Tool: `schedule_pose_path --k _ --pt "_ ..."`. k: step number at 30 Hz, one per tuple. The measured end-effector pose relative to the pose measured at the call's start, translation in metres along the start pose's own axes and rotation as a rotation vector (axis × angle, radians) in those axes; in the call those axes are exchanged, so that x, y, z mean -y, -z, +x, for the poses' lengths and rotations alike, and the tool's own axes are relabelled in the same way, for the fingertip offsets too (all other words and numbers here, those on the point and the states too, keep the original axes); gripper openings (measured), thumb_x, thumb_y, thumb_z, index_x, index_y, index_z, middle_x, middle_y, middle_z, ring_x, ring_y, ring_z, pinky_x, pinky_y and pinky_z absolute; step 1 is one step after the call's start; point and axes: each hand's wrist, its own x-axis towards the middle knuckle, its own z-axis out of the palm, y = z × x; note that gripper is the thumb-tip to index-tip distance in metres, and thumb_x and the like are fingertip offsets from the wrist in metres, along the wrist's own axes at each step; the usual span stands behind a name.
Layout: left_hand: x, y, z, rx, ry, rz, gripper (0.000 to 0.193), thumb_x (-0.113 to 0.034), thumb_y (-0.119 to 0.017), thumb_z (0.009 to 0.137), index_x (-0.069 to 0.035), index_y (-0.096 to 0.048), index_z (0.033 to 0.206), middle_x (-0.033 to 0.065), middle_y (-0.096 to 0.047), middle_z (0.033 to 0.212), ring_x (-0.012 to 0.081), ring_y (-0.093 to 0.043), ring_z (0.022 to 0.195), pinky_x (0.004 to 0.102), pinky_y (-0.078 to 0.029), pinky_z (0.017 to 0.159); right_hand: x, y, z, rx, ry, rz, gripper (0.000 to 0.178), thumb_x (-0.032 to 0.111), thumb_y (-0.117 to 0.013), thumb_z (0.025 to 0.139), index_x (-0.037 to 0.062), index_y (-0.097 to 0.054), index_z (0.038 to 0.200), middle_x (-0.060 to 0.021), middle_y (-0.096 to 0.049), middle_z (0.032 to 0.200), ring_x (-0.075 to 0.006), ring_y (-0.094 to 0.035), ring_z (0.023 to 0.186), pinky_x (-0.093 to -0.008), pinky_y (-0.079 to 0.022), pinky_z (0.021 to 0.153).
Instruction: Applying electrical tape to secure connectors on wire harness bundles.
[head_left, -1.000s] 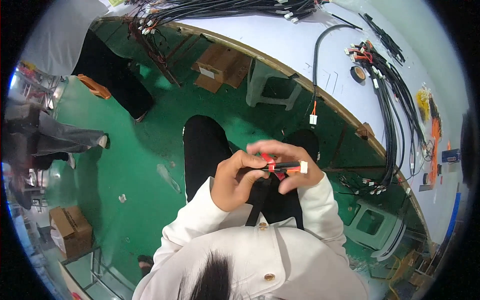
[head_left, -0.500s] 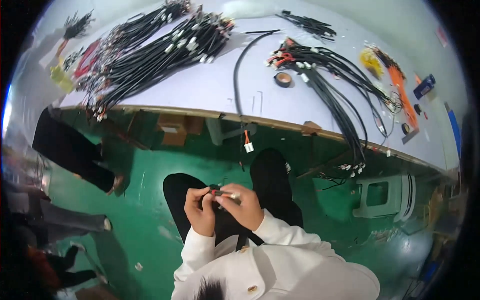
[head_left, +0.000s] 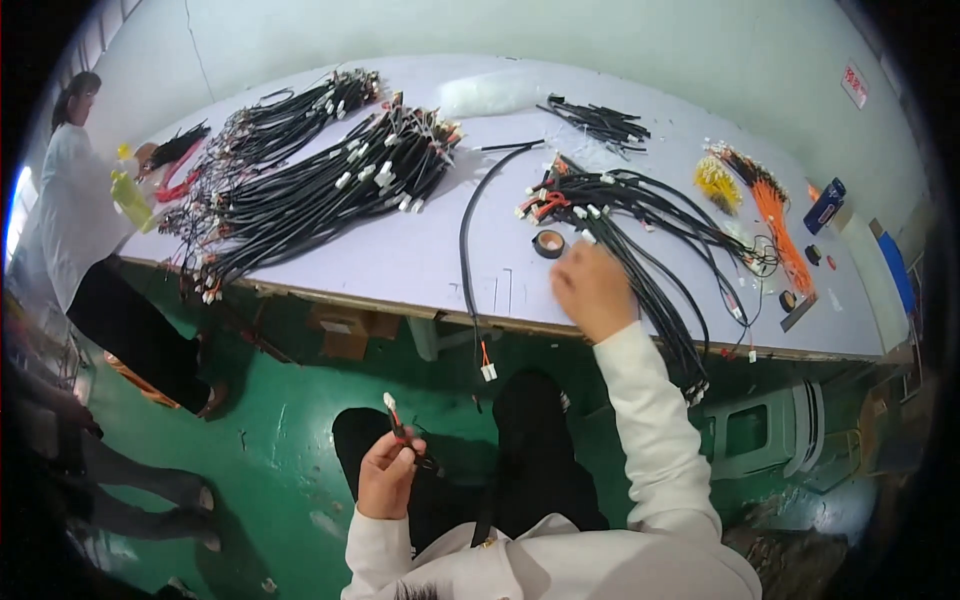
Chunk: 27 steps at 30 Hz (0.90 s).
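Observation:
Above my lap, my left hand (head_left: 388, 478) pinches a short cable end (head_left: 400, 432) with red and black wires and a white plug at its tip pointing up. Over the front of the table, my right hand (head_left: 595, 290) is stretched out and smeared by motion, so its fingers are hard to make out. Just left of its fingertips lies a roll of black tape (head_left: 549, 252). Close by on the right is a bundle of black cables (head_left: 640, 270) with white plugs. A single black cable (head_left: 466, 255) hangs over the table edge, its white plug (head_left: 488, 372) dangling.
Large heaps of black cables (head_left: 330, 185) cover the table's left side. Orange wires (head_left: 788, 245), yellow pieces (head_left: 716, 185) and a dark blue box (head_left: 825, 205) lie at the right. A person (head_left: 70, 220) stands at the left end. A pale plastic stool (head_left: 760, 430) stands below the table's right.
My right hand has left the cable end at my lap and reached forward and right over the table. My left hand keeps the cable end, now lower left. The view has tilted up.

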Motion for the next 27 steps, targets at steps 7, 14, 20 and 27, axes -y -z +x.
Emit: schedule_pose_path --k 7,14,20,27 --pt "-0.016 -0.016 0.018 0.058 -0.269 0.162 0.004 -0.004 -0.055 0.084 -0.003 -0.053 0.088 0.0093 -0.058 0.081 0.0192 -0.054 0.079 0.0317 -0.043 0.072 -0.001 0.007 0.001 0.194 0.094 0.016 0.041 0.035 -0.067 0.071 0.0077 -0.056 0.1 -0.0107 -0.05 0.094 -0.0275 -0.053 0.08 -0.0384 -0.044 0.069" --pt "-0.013 -0.026 0.051 0.129 -0.204 0.061 0.031 -0.028 -0.067 0.081 -0.001 -0.054 0.089 0.0122 -0.059 0.073 0.0202 -0.055 0.065 0.0327 -0.044 0.067 -0.088 0.024 0.163 0.038 -0.145 0.146 0.022 0.027 -0.061 0.078 0.005 -0.065 0.076 -0.011 -0.06 0.07 -0.0256 -0.06 0.069 -0.0352 -0.045 0.06" --pt "-0.007 -0.036 0.082 0.044 -0.162 -0.022 0.024 -0.028 -0.052 0.092 -0.006 -0.051 0.103 0.0039 -0.05 0.064 0.0121 -0.043 0.051 0.0261 -0.034 0.052 -0.166 -0.121 0.234 0.241 -0.359 -0.229 0.02 0.023 -0.059 0.078 0.006 -0.068 0.084 -0.0141 -0.066 0.087 -0.0278 -0.064 0.082 -0.0391 -0.05 0.069" --pt "-0.013 -0.025 0.088 0.12 -0.104 0.039 0.024 -0.019 -0.045 0.095 -0.004 -0.049 0.114 0.0092 -0.054 0.074 0.0143 -0.048 0.056 0.0278 -0.04 0.056 -0.181 -0.165 0.239 0.147 -0.213 -0.474 0.019 0.02 -0.049 0.084 0.0089 -0.065 0.085 -0.0133 -0.066 0.088 -0.033 -0.063 0.086 -0.0464 -0.049 0.071"
